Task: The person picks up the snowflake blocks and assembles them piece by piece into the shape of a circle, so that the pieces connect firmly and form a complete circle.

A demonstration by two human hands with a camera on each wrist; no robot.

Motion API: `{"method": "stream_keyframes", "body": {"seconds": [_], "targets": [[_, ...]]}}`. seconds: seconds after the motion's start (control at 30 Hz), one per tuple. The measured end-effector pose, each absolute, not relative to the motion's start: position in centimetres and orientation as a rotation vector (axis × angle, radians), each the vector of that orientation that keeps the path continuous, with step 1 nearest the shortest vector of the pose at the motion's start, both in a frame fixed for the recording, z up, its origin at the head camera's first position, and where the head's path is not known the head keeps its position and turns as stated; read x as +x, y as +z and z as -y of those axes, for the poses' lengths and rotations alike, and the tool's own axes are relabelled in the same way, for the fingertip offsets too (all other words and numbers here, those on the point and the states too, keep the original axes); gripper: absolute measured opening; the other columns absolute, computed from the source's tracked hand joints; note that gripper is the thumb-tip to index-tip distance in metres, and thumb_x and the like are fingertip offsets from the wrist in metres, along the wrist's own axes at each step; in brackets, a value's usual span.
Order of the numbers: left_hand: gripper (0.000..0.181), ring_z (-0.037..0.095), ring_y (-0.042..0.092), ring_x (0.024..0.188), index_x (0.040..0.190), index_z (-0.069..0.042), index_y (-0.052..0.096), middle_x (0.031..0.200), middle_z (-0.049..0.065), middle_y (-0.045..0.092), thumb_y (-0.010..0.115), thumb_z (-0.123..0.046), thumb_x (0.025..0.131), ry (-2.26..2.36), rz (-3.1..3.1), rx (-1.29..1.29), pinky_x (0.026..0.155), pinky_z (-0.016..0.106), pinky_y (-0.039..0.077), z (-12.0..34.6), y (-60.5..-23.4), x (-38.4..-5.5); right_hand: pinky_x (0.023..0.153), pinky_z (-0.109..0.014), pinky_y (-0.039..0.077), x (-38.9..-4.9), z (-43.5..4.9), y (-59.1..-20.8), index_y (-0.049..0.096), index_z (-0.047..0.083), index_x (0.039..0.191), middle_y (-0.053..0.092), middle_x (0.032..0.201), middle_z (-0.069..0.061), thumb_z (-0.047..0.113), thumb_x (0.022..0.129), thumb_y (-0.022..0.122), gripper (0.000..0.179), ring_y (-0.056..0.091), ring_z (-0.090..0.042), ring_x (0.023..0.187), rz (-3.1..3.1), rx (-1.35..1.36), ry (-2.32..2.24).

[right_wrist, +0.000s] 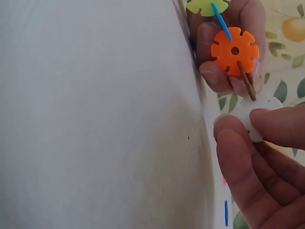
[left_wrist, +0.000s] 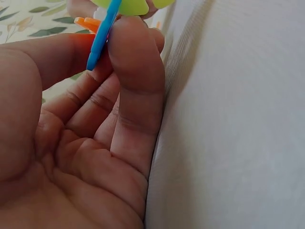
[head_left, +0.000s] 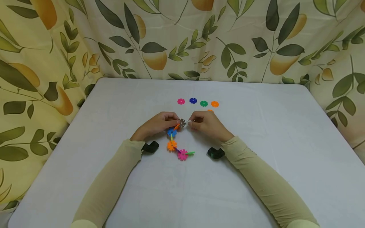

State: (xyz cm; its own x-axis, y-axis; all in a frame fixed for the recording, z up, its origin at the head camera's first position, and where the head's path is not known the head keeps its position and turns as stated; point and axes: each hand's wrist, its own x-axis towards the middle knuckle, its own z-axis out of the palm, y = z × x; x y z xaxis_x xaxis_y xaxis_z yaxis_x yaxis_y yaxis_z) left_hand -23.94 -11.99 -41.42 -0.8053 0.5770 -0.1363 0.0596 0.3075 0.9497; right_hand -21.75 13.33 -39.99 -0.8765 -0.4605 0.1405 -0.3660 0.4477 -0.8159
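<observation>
My left hand [head_left: 159, 123] pinches the upper end of a curved chain of notched plastic discs, near an orange disc [right_wrist: 247, 46] and a brown disc [head_left: 182, 123]. Between thumb and fingers, my right hand [head_left: 209, 125] holds a white disc [right_wrist: 267, 105], which touches the brown disc's edge. Below my left hand the chain runs through a blue disc [head_left: 170, 134], a yellow-green disc [head_left: 172, 138], another orange disc [head_left: 169, 147] and a purple one, to a pink disc [head_left: 181, 156] and a green disc [head_left: 190, 153]. Fingers partly hide the held discs.
Beyond my hands lie loose discs: pink [head_left: 179, 101], dark blue [head_left: 191, 100], green [head_left: 202, 103] and orange [head_left: 213, 104]. Another orange disc [head_left: 210, 110] is partly hidden behind my right hand. Black wrist devices [head_left: 151, 147] stick out by both sleeves. A leaf-patterned curtain [head_left: 182, 47] borders the white table [head_left: 256, 104].
</observation>
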Motion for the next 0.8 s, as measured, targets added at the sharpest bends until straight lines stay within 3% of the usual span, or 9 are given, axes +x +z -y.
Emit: {"method": "stream_keyframes", "body": {"seconds": [0.27, 0.8], "targets": [[0.017, 0.021, 0.058, 0.087, 0.106, -0.003, 0.073, 0.096, 0.008, 0.074, 0.063, -0.016, 0.109, 1.528, -2.106, 0.594, 0.081, 0.031, 0.046, 11.8, -41.5, -23.9, 0.071, -0.028, 0.054, -21.5, -13.0, -39.7, 0.077, -0.002, 0.091, 0.074, 0.084, -0.008, -0.008, 0.094, 0.075, 0.007, 0.066, -0.021, 0.073, -2.633, -0.822, -1.386], [0.018, 0.022, 0.064, 0.086, 0.105, 0.001, 0.072, 0.095, 0.013, 0.078, 0.059, -0.011, 0.11, 1.547, -2.04, 0.584, 0.082, 0.029, 0.05, 11.9, -41.5, -23.8, 0.068, -0.029, 0.055, -20.9, -12.1, -39.8, 0.077, -0.005, 0.088, 0.073, 0.082, -0.01, -0.014, 0.091, 0.075, 0.01, 0.063, -0.02, 0.07, -2.674, -0.902, -1.344]]}}
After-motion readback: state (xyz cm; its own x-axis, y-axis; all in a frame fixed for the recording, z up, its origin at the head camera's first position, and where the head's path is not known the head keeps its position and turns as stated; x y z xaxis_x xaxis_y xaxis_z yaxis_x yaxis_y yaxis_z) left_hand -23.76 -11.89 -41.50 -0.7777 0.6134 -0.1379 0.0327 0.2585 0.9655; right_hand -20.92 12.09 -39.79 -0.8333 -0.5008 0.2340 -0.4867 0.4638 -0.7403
